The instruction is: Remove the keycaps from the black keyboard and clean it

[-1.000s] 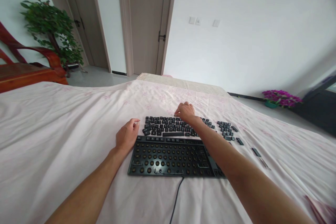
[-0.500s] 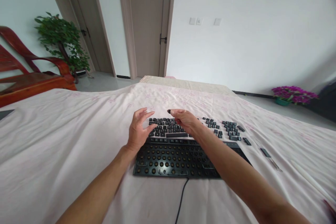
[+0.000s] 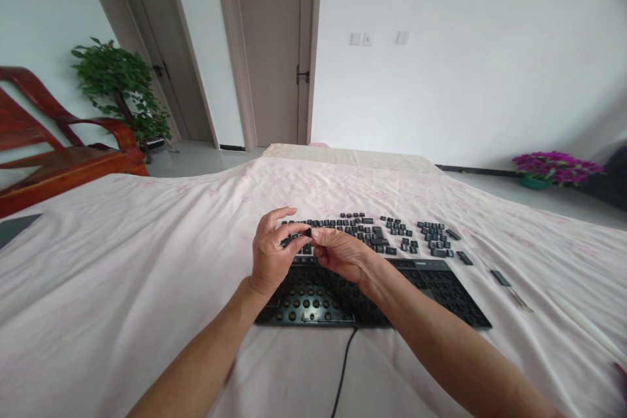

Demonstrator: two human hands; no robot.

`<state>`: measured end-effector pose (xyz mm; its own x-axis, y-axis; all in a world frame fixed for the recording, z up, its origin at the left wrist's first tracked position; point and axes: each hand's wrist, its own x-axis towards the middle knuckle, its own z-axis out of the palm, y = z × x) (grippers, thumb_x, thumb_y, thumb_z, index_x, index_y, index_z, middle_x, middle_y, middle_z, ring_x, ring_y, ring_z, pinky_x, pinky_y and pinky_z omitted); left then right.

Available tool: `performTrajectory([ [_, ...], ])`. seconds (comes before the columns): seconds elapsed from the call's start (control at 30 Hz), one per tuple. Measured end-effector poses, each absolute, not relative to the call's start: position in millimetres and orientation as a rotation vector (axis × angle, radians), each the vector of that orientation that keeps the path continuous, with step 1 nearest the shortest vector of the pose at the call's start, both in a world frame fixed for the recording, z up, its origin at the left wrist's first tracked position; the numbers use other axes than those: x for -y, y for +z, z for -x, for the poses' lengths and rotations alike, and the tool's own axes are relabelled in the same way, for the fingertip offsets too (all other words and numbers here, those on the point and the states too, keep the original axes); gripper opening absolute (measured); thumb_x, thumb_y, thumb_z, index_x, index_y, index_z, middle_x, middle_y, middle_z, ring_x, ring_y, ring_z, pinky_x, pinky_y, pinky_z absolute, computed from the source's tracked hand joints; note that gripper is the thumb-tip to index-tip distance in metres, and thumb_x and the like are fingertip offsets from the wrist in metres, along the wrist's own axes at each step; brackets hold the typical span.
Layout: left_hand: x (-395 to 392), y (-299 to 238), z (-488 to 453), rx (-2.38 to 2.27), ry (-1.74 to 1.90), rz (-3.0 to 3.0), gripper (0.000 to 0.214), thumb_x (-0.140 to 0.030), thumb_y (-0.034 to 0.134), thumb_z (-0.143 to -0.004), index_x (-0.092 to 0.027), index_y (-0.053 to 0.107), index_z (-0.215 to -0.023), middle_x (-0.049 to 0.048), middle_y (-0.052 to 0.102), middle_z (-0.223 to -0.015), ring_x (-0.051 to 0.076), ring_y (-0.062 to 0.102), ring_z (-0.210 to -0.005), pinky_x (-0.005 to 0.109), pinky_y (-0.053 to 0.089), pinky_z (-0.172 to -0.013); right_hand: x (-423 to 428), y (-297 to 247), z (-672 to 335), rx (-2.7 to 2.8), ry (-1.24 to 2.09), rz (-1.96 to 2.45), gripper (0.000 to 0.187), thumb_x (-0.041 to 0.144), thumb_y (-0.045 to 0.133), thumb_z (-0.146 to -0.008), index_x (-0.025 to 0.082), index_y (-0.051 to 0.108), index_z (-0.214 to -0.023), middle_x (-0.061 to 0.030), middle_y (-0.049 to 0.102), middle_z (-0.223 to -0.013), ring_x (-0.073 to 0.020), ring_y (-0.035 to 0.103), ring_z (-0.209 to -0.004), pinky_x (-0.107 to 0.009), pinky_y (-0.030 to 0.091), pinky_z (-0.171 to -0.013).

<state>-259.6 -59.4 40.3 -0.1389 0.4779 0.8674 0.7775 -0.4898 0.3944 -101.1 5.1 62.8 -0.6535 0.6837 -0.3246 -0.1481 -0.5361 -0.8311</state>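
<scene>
A small black keycap [image 3: 307, 232] is pinched between the fingertips of both hands, above the back edge of a black keyboard [image 3: 326, 317]. My left hand [image 3: 272, 253] has thumb and index finger closed on its left side, with another finger raised. On the other side, my right hand [image 3: 344, 255] grips it with thumb and fingers. The keyboard lies on a pale cloth, its key sockets bare in the lower left part. Behind it, loose black keycaps [image 3: 378, 233] lie in rows and clusters, some hidden by my hands.
A slim tool with a black handle [image 3: 500, 277] and wire ends lies to the right. The keyboard's cable [image 3: 345, 366] runs toward me. A dark flat object [image 3: 18, 228] sits at the left edge. Beyond are a wooden chair [image 3: 112, 127] and potted purple flowers [image 3: 558, 166].
My right hand has brought the keycap down and slightly left to my left hand. My left hand's thumb and index finger have closed on it. The view has shifted slightly.
</scene>
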Motion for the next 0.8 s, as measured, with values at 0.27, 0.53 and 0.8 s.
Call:
performTrajectory([
  [0.27,61.4,31.5,254.3,1.513,-1.802,1.938,0.009,-0.029,0.071,-0.08,-0.023,0.069,-0.088,0.0066,0.062,-0.117,0.023,0.057,-0.116,0.043,0.046,-0.101,0.9,57.7,95.9,1.263,2.046,0.945,0.037,0.04,0.09,-0.05,0.018,0.072,-0.074,0.0053,0.055,-0.057,-0.0066,0.037,-0.053,-0.023,0.024,-0.05],
  [0.53,65.9,16.6,268.2,1.743,-1.666,1.875,0.036,-0.032,0.062,-0.087,-0.024,0.057,-0.122,0.0078,0.057,-0.12,0.02,0.058,-0.109,0.039,0.048,-0.097,-19.3,48.6,51.4,1.628,1.421,1.064,0.02,0.033,0.079,-0.062,0.019,0.077,-0.077,-0.0026,0.071,-0.079,-0.0167,0.06,-0.078,-0.032,0.042,-0.08],
  [0.8,66.4,-15.4,310.0,2.037,-1.318,1.615,0.042,-0.032,0.053,-0.09,-0.02,0.048,-0.129,0.0113,0.056,-0.12,0.022,0.059,-0.099,0.039,0.048,-0.089,-30.7,11.7,3.8,2.163,0.735,1.21,0.013,0.028,0.068,-0.078,0.025,0.079,-0.083,-0.0034,0.07,-0.084,-0.0198,0.061,-0.085,-0.033,0.043,-0.081],
])
